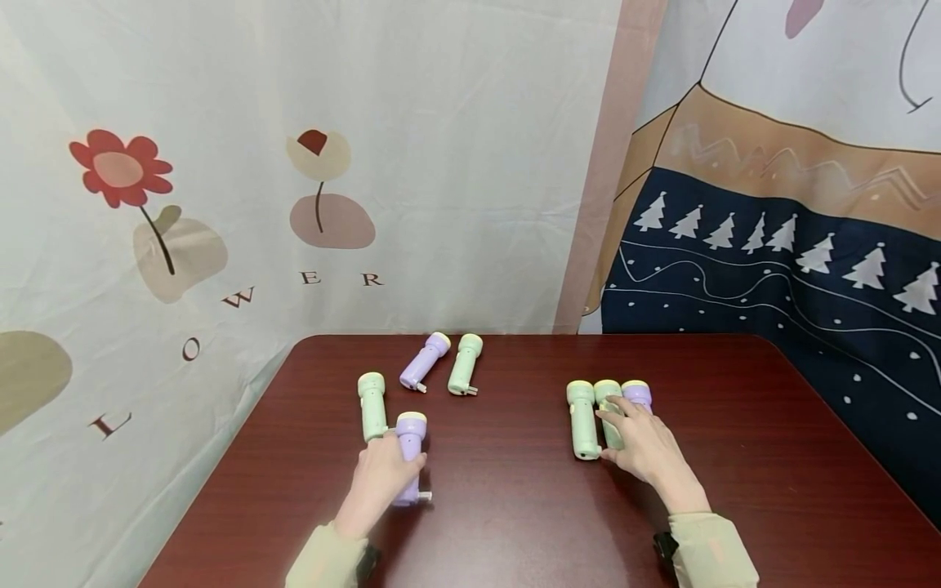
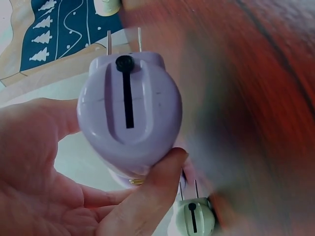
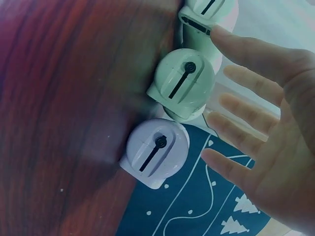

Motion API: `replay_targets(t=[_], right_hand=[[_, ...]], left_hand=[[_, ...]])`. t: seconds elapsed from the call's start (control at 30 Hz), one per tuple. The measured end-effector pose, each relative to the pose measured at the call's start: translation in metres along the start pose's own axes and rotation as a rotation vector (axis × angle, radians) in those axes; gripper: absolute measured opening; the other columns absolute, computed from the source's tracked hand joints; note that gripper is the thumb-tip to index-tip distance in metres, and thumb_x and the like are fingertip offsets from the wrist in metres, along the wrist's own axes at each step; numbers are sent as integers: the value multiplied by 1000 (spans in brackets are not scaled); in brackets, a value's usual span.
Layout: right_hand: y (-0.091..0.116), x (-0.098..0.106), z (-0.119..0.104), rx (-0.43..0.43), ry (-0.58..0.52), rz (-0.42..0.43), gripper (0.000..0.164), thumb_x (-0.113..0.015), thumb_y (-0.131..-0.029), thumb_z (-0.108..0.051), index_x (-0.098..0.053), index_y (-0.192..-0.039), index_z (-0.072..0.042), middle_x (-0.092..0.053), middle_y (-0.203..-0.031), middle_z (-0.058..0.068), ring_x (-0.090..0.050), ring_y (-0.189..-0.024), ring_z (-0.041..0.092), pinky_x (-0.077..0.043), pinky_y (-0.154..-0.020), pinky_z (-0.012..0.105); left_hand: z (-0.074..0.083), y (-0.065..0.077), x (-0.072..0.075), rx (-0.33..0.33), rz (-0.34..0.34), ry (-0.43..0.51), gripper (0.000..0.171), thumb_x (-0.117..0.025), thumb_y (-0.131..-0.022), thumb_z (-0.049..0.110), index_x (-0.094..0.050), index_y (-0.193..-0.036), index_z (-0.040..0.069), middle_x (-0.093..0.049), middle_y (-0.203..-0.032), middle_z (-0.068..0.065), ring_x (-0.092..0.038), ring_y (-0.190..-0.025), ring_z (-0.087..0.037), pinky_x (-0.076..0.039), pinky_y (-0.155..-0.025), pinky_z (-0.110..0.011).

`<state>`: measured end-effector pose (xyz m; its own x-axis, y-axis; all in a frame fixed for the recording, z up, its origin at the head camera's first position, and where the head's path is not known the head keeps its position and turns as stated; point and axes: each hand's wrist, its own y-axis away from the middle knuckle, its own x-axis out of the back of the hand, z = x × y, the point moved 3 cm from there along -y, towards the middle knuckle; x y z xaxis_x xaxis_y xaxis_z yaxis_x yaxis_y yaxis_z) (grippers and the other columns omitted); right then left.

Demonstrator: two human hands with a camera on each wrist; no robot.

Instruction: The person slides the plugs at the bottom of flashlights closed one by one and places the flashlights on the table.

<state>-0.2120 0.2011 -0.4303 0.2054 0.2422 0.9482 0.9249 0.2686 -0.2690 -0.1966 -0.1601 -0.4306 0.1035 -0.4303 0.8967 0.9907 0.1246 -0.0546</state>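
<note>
In my left hand (image 1: 380,471) I grip a purple flashlight (image 1: 411,434), thumb on one side and fingers on the other. Two metal plug prongs stick out of its tail, plain in the left wrist view beside a black slot. On the right, a left green flashlight (image 1: 583,423), a middle green flashlight (image 1: 608,435) and a second purple flashlight (image 1: 637,392) lie side by side, heads pointing away. My right hand (image 1: 647,445) is over the middle one with fingers loosely spread. Its thumb tip is at the left green flashlight's tail; whether they touch I cannot tell.
Left of the gripped flashlight lies a green flashlight (image 1: 372,406). Farther back are another purple flashlight (image 1: 425,361) and a green one (image 1: 466,365), prongs out. All rest on a dark red-brown table (image 1: 507,490). A printed curtain (image 1: 470,163) hangs behind it.
</note>
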Motion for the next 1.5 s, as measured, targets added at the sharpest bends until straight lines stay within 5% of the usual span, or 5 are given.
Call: replay_targets(t=[1.1,1.5], right_hand=[[-5,-3,-30,99,7,83,59,-85,-64,-23,-64,-117,-6,-60,-122,15,-60,-108,34,-49,-80,52],[-7,-8,-43,88,-34,37,57,-82,-70,-27,-63,-120,-7,-61,-124,14,-58,-113,31,-49,-89,50]], left_hand=[[53,-26,-29,-32,98,150,46,-73,-75,36,-57,-91,-5,-63,-81,-23,-63,-73,-40,-50,-61,-46],[71,-32,-42,-23,120,250,47,-75,-74,36,-60,-97,-2,-66,-84,-22,-65,-77,-41,-51,-64,-46]])
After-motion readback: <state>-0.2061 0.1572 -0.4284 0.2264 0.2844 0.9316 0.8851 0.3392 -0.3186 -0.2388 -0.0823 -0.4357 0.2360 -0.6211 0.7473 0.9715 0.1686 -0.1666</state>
